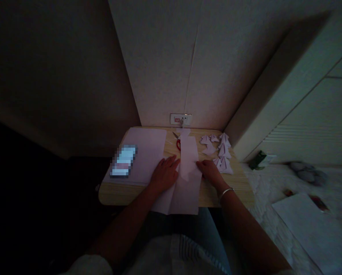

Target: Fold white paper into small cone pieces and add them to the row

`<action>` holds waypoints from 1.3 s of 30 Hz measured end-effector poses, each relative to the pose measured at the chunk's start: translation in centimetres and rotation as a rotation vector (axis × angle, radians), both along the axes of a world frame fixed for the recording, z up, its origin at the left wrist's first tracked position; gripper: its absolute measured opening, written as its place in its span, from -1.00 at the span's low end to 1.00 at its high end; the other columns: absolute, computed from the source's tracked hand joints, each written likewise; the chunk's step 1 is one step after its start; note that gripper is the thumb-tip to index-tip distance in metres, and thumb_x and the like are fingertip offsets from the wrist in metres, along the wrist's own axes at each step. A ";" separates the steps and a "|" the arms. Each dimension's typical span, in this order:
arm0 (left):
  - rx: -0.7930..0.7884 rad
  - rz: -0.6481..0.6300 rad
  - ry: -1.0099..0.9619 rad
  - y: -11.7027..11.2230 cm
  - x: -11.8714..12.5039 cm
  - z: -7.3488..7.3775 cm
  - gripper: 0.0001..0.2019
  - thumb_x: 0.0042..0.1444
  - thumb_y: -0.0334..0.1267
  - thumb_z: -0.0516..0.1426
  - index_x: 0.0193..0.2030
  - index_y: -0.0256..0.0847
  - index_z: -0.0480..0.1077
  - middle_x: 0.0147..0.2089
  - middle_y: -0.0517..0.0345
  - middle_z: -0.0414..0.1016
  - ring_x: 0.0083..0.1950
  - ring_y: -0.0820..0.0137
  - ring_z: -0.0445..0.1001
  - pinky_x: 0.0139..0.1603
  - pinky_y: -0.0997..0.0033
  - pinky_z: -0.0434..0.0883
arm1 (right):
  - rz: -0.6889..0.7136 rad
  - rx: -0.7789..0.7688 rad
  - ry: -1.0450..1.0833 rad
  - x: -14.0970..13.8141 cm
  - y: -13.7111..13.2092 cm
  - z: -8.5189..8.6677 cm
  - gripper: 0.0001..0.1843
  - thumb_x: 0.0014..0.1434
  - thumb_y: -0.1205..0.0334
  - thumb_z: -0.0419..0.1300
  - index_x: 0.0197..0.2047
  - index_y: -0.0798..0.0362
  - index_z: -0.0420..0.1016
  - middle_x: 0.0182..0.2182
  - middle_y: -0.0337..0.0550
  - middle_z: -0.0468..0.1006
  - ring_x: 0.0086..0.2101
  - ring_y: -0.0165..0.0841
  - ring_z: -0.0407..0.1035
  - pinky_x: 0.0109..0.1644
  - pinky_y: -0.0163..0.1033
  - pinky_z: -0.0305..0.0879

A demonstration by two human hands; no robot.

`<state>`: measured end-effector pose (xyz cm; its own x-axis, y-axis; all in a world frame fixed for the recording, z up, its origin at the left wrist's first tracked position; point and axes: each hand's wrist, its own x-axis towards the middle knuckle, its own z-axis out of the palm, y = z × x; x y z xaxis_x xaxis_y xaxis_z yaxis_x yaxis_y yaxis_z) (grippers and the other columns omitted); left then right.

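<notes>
A sheet of white paper (188, 183) lies on the small table, folded lengthwise, its near end hanging past the front edge. My left hand (165, 173) rests flat on its left part, fingers outstretched and near the fold. With fingers and thumb closed, my right hand (209, 172) grips the paper's right edge. Scissors (178, 144) with a red handle lie behind the sheet, partly covered by it. Several folded paper shapes (224, 149) stand close together just beyond my right hand.
A stack of white paper (148, 149) takes up the table's left side, with a lit phone (123, 161) on it. The wooden table (241, 191) stands against a wall with a socket (181, 119). To the right, a bed (269, 183) holds a large white sheet (314, 229).
</notes>
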<state>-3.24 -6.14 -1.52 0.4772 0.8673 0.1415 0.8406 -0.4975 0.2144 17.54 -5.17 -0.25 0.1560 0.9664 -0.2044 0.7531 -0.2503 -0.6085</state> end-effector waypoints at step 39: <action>0.000 0.037 0.086 0.3 0.1 -0.4 -0.48 0.16 -0.26 -0.11 0.30 -0.12 0.04 0.37 0.15 0.00 0.36 0.32 -0.01 0.32 0.18 -0.04 | -0.057 -0.083 0.418 0.1 -2.1 -0.5 -0.60 0.14 0.04 0.02 -0.62 0.09 0.30 -0.76 -0.23 0.36 -0.73 -0.50 0.19 -0.63 -0.39 0.08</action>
